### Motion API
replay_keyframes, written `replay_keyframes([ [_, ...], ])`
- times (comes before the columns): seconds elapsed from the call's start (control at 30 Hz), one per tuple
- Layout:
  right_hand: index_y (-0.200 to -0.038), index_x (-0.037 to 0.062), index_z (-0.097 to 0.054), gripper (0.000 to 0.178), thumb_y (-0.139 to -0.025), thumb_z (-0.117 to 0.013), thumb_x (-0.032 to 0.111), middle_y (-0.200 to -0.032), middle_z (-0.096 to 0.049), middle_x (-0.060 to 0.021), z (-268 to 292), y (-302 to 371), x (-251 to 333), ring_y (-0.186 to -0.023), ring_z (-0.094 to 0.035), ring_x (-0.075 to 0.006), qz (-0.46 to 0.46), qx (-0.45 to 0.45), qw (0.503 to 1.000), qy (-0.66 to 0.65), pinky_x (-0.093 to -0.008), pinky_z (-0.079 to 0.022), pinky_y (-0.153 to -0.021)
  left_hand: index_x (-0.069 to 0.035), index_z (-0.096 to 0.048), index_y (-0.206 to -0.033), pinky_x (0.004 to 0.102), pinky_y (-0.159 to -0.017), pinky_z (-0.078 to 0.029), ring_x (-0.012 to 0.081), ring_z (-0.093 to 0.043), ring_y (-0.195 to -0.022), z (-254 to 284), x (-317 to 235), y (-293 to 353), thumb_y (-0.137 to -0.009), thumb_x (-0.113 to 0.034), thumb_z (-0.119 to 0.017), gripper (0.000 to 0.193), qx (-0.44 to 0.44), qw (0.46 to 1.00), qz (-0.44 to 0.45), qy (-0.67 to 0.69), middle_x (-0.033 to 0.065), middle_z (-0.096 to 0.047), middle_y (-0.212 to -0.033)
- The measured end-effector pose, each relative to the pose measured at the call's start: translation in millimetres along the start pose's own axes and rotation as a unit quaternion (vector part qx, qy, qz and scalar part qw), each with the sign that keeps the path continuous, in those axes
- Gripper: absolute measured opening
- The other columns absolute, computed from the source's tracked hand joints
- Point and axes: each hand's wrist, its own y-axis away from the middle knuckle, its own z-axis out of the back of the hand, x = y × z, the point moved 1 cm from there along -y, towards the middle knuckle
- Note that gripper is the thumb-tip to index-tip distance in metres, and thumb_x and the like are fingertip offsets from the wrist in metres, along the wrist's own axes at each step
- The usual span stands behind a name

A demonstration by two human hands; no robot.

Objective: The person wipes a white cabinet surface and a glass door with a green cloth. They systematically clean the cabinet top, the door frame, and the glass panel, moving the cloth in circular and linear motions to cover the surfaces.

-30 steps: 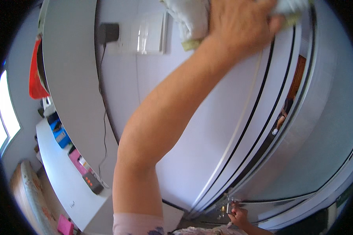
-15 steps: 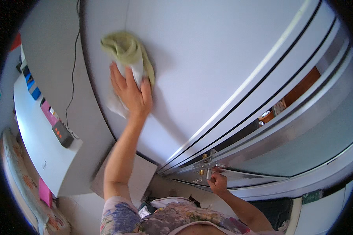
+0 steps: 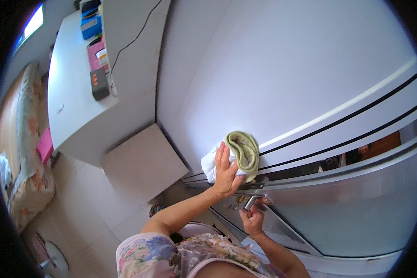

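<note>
My left hand (image 3: 226, 176) presses a folded cloth (image 3: 243, 149), green with a white part, against the pale wall panel (image 3: 282, 83). Its fingers lie over the white part, and the green roll bulges out beyond them. The cloth sits at the panel's lower edge, where white and black strips begin, just above the door latch. Below it, my right hand (image 3: 253, 220) is closed round the metal lever handle (image 3: 250, 203) of a door with a frosted glass pane (image 3: 343, 217). Part of the handle is hidden behind the fingers.
On the left stands a white counter (image 3: 74, 111) carrying a grey box with orange buttons (image 3: 99, 84) and a blue box (image 3: 91, 28). A black cable (image 3: 135, 34) hangs beside it. A light square box or slab (image 3: 143, 162) sits by the wall. Further left is a bed (image 3: 30, 185).
My left hand has brought the cloth down and right across the panel, from its upper part to near the latch. My right hand stays on the handle. The view has shifted.
</note>
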Motion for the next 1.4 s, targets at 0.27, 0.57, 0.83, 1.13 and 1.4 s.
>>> replay_keyframes([
  [0.27, -0.065, 0.0058, -0.041, 0.029, -0.076, -0.065, 0.018, -0.052, -0.038, -0.0048, 3, -9, 6, -0.048, -0.040, -0.0223, 0.099, 0.068, 0.992, -0.042, -0.0338, -0.037, -0.052, -0.005, -0.020, -0.137, 0.0414, -0.104, -0.018, 0.0395, -0.020, -0.127, -45, 110, 74, -0.086, -0.024, -0.039, 0.058, -0.173, 0.876, 0.445, 0.073, 0.0259, -0.019, -0.138],
  [0.57, -0.061, 0.0054, -0.039, 0.032, -0.074, -0.066, 0.017, -0.050, -0.035, -0.0062, -7, -2, -34, -0.046, -0.037, -0.0247, 0.091, 0.040, 0.994, -0.040, -0.0338, -0.033, -0.050, -0.014, -0.018, -0.139, 0.0460, -0.105, -0.015, 0.0389, -0.017, -0.129, -37, 47, 10, -0.084, -0.023, -0.045, 0.063, -0.180, 0.931, 0.318, 0.008, 0.0247, -0.015, -0.140],
  [0.83, -0.055, 0.0063, -0.034, 0.035, -0.072, -0.065, 0.010, -0.051, -0.032, -0.0068, -10, -4, -28, -0.050, -0.035, -0.0217, 0.109, 0.009, 0.994, -0.026, -0.0355, -0.034, -0.058, -0.010, -0.039, -0.130, 0.0480, -0.105, -0.014, 0.0388, -0.015, -0.130, -11, 56, -31, -0.073, -0.017, -0.056, 0.059, -0.195, 0.969, 0.143, -0.055, 0.0210, -0.018, -0.140],
  [1.13, -0.063, 0.0057, -0.039, 0.028, -0.070, -0.064, 0.014, -0.048, -0.033, -0.0029, -11, 1, -11, -0.042, -0.032, -0.0139, 0.051, -0.045, 0.996, -0.060, -0.0287, -0.030, -0.043, -0.007, -0.027, -0.135, 0.0421, -0.105, -0.019, 0.0375, -0.024, -0.126, 19, 114, -46, -0.083, -0.022, -0.045, 0.058, -0.214, 0.882, 0.419, 0.033, 0.0232, -0.022, -0.138],
  [1.4, -0.068, 0.0066, -0.038, 0.023, -0.078, -0.058, 0.012, -0.047, -0.030, -0.0041, -17, 4, -48, -0.040, -0.032, -0.0137, 0.133, -0.020, 0.989, 0.059, -0.0287, -0.033, -0.045, -0.015, -0.039, -0.128, 0.0546, -0.099, -0.017, 0.0435, -0.023, -0.123, 139, 5, -332, -0.079, -0.025, -0.049, 0.051, -0.272, 0.946, -0.128, -0.122, 0.0231, -0.024, -0.136],
])
